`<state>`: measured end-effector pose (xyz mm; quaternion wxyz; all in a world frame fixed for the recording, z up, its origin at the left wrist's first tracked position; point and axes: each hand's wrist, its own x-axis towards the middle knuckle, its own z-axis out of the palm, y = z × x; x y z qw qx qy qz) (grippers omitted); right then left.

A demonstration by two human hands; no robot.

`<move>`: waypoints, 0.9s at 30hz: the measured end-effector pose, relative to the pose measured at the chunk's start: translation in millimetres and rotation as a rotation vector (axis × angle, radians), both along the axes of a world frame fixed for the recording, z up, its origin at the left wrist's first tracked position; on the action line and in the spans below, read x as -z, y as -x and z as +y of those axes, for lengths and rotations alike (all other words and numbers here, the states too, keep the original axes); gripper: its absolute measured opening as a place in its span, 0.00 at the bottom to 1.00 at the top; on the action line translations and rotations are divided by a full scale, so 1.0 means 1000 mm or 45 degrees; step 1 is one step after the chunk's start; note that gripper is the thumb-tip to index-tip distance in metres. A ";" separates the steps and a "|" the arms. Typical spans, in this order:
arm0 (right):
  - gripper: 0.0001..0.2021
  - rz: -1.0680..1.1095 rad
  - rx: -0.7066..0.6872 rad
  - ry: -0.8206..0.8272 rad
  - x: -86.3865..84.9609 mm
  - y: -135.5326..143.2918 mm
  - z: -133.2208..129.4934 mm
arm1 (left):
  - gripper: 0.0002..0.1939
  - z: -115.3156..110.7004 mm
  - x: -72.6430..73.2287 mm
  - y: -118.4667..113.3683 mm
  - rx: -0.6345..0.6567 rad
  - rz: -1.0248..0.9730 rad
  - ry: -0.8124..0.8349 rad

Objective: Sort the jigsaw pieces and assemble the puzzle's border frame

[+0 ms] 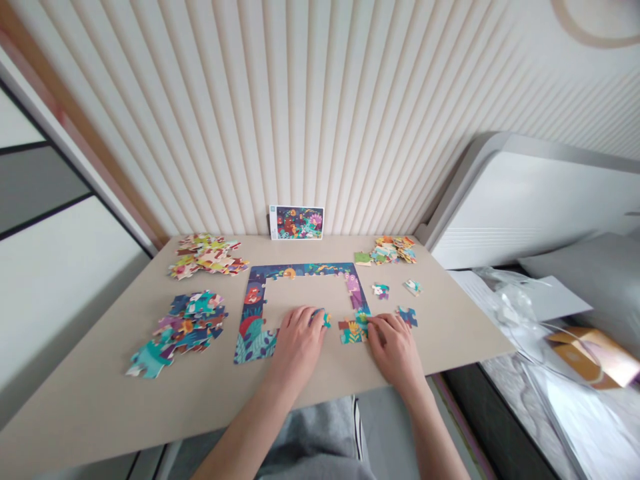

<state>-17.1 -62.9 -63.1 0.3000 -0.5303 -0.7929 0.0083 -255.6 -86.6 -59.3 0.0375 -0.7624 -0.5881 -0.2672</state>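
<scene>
A jigsaw puzzle frame lies on the table, its top and left sides joined, with a gap along the bottom edge. My left hand is over that gap, fingers closed on a small blue and orange puzzle piece that they partly cover. At the frame's lower right corner, my right hand has its bent fingers and thumb against a green and teal puzzle piece. Joined brown, orange and green pieces lie between the hands. Loose puzzle pieces sit right of the frame.
Piles of puzzle pieces lie at the table's left, one red and yellow, one blue and teal. A smaller pile is at the back right. A picture card leans on the ribbed wall. A bed stands right of the table.
</scene>
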 end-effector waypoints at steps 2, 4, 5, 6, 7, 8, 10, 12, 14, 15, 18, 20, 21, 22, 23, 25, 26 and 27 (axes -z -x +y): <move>0.12 0.039 0.002 -0.007 0.002 -0.001 -0.001 | 0.15 0.004 -0.001 0.000 -0.052 0.023 -0.024; 0.13 0.071 0.049 -0.034 0.004 -0.008 0.002 | 0.16 0.004 -0.002 -0.001 -0.068 0.043 -0.041; 0.13 0.080 0.096 -0.058 0.005 -0.015 0.007 | 0.15 0.002 -0.002 -0.001 -0.056 0.050 -0.042; 0.13 0.082 0.160 -0.086 0.005 -0.024 0.014 | 0.14 -0.001 -0.002 -0.001 -0.031 0.055 -0.038; 0.14 0.075 0.236 -0.109 0.005 -0.035 0.023 | 0.12 -0.005 -0.002 -0.002 0.006 0.061 -0.030; 0.14 0.050 0.315 -0.120 0.005 -0.048 0.034 | 0.11 -0.010 -0.002 -0.002 0.052 0.069 -0.015; 0.16 -0.005 0.487 -0.094 0.003 -0.075 0.058 | 0.10 -0.018 -0.001 -0.003 0.149 0.089 0.011; 0.20 -0.088 0.566 0.025 0.003 -0.100 0.082 | 0.11 -0.024 -0.001 -0.004 0.216 0.100 0.034; 0.25 -0.121 0.575 0.132 0.003 -0.116 0.101 | 0.12 -0.026 0.000 -0.004 0.230 0.088 0.042; 0.27 -0.122 0.568 0.169 0.004 -0.121 0.108 | 0.12 -0.026 0.000 -0.005 0.226 0.075 0.042; 0.27 -0.093 0.546 0.203 0.010 -0.126 0.120 | 0.11 -0.025 0.000 -0.005 0.221 0.038 0.055; 0.26 -0.057 0.532 0.196 0.013 -0.126 0.122 | 0.10 -0.025 -0.001 -0.005 0.224 0.030 0.071; 0.26 -0.036 0.527 0.194 0.014 -0.126 0.122 | 0.10 -0.025 -0.002 -0.004 0.224 0.029 0.078; 0.27 -0.014 0.522 0.195 0.014 -0.126 0.122 | 0.09 -0.025 -0.002 -0.004 0.224 0.030 0.086; 0.27 0.009 0.515 0.194 0.013 -0.124 0.120 | 0.08 -0.026 -0.002 -0.004 0.224 0.032 0.094; 0.28 0.070 0.476 0.165 0.008 -0.118 0.112 | 0.08 -0.026 -0.003 -0.004 0.225 0.035 0.105; 0.28 0.111 0.437 0.135 0.004 -0.112 0.106 | 0.08 -0.027 -0.003 -0.004 0.220 0.032 0.103; 0.27 0.154 0.375 0.101 -0.001 -0.103 0.098 | 0.08 -0.027 -0.002 -0.004 0.209 0.027 0.099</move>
